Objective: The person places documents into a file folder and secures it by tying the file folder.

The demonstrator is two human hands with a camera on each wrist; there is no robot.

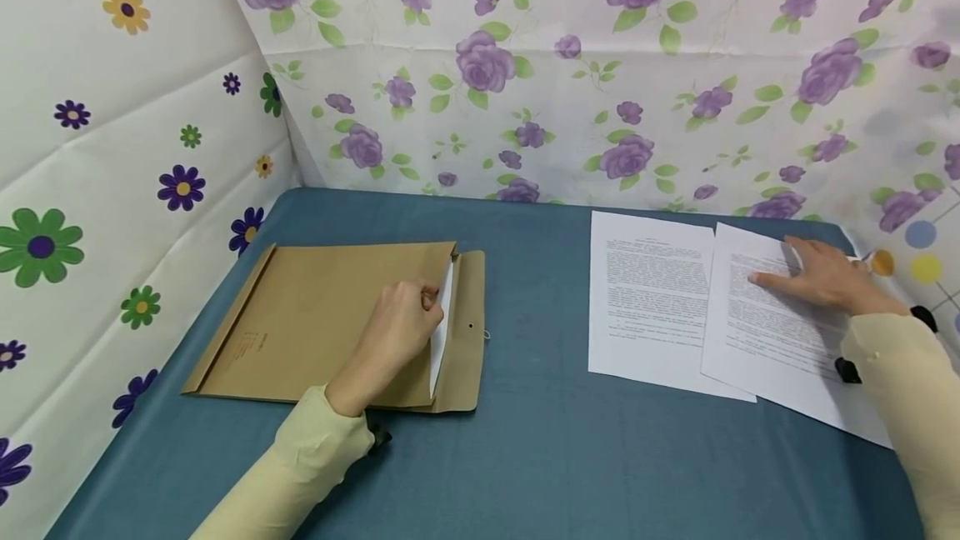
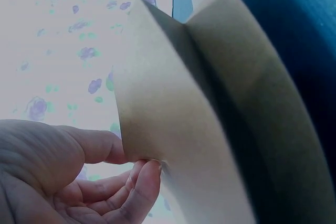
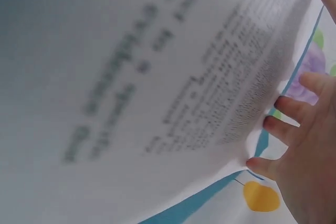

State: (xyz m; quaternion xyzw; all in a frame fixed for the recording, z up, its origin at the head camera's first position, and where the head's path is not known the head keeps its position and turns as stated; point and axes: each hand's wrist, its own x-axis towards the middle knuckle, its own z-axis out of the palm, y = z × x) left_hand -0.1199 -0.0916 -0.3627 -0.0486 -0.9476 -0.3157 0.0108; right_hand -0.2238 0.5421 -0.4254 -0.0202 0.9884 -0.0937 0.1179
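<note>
Left hand [image 1: 396, 332] pinches brown envelope [image 1: 330, 323] mouth, tabletop's left side; right hand [image 1: 825, 273], fingers spread, presses printed sheet [image 1: 780, 332] near right edge.

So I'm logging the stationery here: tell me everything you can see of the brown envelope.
The brown envelope looks like kraft paper, a large document type lying flat on the blue table, left of the printed sheets. Its flap lies open at the right end, with a small fastener and a bit of string. A white sheet sticks out of the mouth. The left hand rests on it, fingers lifting the mouth's edge.
</note>
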